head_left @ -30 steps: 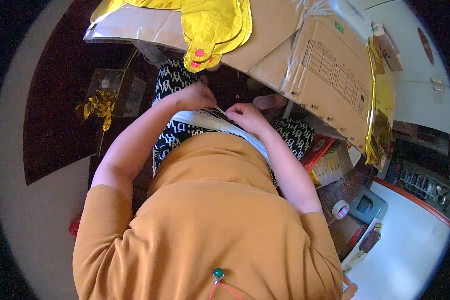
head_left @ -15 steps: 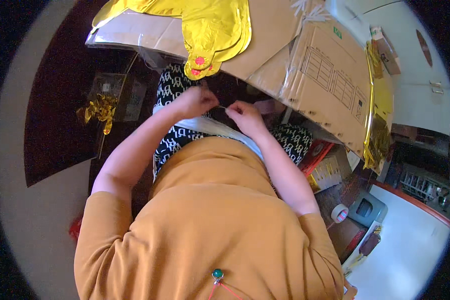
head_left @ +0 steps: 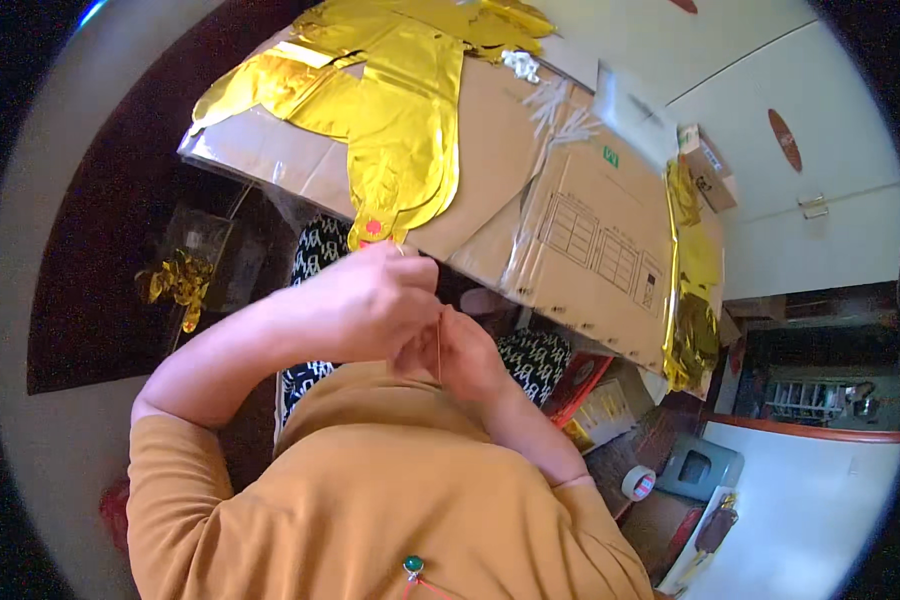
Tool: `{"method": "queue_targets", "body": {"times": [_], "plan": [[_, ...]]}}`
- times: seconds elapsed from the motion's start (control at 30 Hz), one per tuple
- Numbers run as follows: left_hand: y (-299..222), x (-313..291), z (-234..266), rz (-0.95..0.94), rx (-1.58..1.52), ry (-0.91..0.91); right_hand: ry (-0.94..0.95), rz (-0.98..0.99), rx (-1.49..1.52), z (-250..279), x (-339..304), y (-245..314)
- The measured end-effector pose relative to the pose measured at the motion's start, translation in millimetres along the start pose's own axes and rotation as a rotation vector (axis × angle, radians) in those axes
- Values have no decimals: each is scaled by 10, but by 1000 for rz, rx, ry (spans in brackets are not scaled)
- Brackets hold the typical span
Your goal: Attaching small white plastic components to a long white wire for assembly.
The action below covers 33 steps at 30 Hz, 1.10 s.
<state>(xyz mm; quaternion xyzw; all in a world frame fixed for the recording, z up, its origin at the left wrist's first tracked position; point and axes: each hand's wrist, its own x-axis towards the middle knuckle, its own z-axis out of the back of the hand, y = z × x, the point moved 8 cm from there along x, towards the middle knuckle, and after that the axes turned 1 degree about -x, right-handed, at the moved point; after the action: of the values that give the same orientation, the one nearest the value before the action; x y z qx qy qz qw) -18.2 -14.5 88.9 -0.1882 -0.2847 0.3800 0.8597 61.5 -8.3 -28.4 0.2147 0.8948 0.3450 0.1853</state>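
Note:
My left hand (head_left: 375, 300) is bent over in front of the cardboard's near edge, its fingers pinched together. Touching it from the right, my right hand (head_left: 467, 355) has its fingers curled in. A thin pale strand (head_left: 439, 350) runs down between the two hands; its ends are hidden by the fingers, and I cannot tell its exact kind. Just beyond my left hand, flat gold foil balloons (head_left: 400, 130) lie stacked on a cardboard box (head_left: 490, 215), their tabs with red dots hanging over its near edge.
Thin white strips (head_left: 560, 115) lie in small heaps on the box. More gold foil (head_left: 692, 270) hangs off its right side. Low on the right are a tape roll (head_left: 638, 483) and a grey-green plastic stool (head_left: 702, 467). Crumpled gold foil (head_left: 180, 285) sits at left.
Both hands have come nearer my body and closed together, the left now overlapping the right. My view has tilted up, showing more of the box and balloons.

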Motion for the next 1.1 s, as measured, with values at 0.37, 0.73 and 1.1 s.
{"method": "queue_targets", "body": {"times": [0.37,0.73,1.1], "plan": [[454,-167,115,591,-1236,-498,-21,541,-1268,-466,-199,744],[3,7,490,-42,-1193,-549,59,465,-1453,-586,-237,1097],[148,104,496,177,-455,-441,268,555,-1181,-947,-351,1300]]}}
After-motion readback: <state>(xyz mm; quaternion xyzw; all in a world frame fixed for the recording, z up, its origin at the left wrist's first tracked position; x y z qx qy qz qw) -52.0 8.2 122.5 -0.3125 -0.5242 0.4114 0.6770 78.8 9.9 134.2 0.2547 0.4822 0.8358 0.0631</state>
